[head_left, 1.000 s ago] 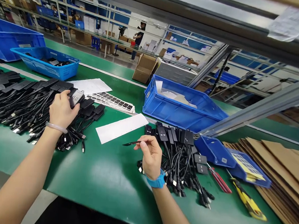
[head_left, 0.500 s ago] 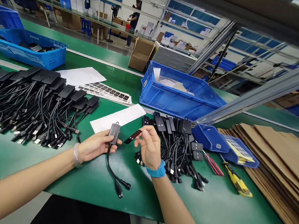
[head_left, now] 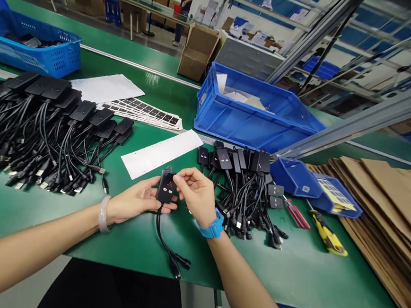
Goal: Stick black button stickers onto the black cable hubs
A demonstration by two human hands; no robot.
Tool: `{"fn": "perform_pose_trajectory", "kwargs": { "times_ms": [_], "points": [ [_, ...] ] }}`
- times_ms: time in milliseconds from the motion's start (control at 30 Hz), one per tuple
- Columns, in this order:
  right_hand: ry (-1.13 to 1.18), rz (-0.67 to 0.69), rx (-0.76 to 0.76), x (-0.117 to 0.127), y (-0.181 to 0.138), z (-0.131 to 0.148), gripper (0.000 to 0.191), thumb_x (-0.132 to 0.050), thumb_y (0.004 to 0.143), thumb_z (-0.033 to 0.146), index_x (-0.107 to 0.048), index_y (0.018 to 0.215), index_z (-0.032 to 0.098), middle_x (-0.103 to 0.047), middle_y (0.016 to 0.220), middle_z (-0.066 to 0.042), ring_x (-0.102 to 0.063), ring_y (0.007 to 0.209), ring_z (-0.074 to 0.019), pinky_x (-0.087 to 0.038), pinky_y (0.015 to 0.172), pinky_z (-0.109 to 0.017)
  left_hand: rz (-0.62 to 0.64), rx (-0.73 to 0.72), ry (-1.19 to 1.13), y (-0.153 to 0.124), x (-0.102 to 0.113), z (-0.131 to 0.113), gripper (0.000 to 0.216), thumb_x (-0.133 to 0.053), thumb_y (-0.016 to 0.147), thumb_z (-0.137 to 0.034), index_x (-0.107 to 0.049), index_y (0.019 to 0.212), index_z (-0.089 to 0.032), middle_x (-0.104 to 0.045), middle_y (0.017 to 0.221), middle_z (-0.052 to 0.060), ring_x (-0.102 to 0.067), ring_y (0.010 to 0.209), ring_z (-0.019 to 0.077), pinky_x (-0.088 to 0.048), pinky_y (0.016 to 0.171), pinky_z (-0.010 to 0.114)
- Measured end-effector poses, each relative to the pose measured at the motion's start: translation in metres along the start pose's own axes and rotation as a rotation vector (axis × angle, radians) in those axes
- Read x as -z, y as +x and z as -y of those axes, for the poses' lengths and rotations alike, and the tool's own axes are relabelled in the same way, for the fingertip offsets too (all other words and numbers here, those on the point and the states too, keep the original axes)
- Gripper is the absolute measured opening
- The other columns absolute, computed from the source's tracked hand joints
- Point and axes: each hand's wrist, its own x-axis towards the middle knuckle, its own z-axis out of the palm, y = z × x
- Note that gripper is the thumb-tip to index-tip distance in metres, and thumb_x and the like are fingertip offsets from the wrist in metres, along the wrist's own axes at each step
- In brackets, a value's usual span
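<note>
My left hand (head_left: 136, 199) holds a small black controller box (head_left: 165, 189) over the green table (head_left: 130, 243), and its black cable (head_left: 169, 251) hangs down to the table's front edge. My right hand (head_left: 197, 193) has its fingers pinched on the top of the box, pressing a dark label with red marks onto its face. A big pile of black cabled boxes (head_left: 47, 127) lies to the left. A smaller pile of labelled ones (head_left: 248, 190) lies just right of my right hand.
A white backing strip (head_left: 161, 153) and sheets of black labels (head_left: 144, 112) lie beyond my hands. Blue bins (head_left: 254, 124) (head_left: 32, 48), small blue trays (head_left: 308, 186), a red screwdriver (head_left: 296, 214), a yellow knife (head_left: 327, 235) and stacked cardboard (head_left: 386, 211) sit around. A person stands far back.
My left hand took a box from the left pile and brought it to the middle. The label held in my right hand now lies on the box's face.
</note>
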Motion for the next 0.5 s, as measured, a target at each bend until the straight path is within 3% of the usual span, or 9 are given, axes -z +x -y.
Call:
{"fn": "perform_pose_trajectory", "kwargs": {
  "times_ms": [233, 500],
  "points": [
    [-0.032, -0.016, 0.031, 0.0010, -0.0009, -0.0001, 0.020, -0.071, 0.079, 0.035, -0.061, 0.078, 0.017, -0.058, 0.068, 0.002, -0.049, 0.049, -0.0067, -0.042, 0.042, -0.019, 0.003, 0.034, 0.018, -0.0004, -0.0011, -0.0016, 0.063, -0.073, 0.081, -0.022, -0.043, 0.137, -0.017, -0.065, 0.119, 0.018, -0.065, 0.107, 0.0299, -0.049, 0.100, 0.046],
    [-0.040, -0.006, 0.035, 0.0008, -0.0017, 0.0013, 0.018, -0.069, 0.080, 0.034, -0.061, 0.078, 0.017, -0.059, 0.069, 0.001, -0.050, 0.051, -0.0074, -0.042, 0.044, -0.021, 0.008, 0.037, -0.005, -0.0014, -0.0004, -0.0008, 0.067, -0.074, 0.080, -0.020, -0.041, 0.138, -0.015, -0.065, 0.118, 0.018, -0.066, 0.106, 0.0285, -0.052, 0.097, 0.042]
  ]
}}
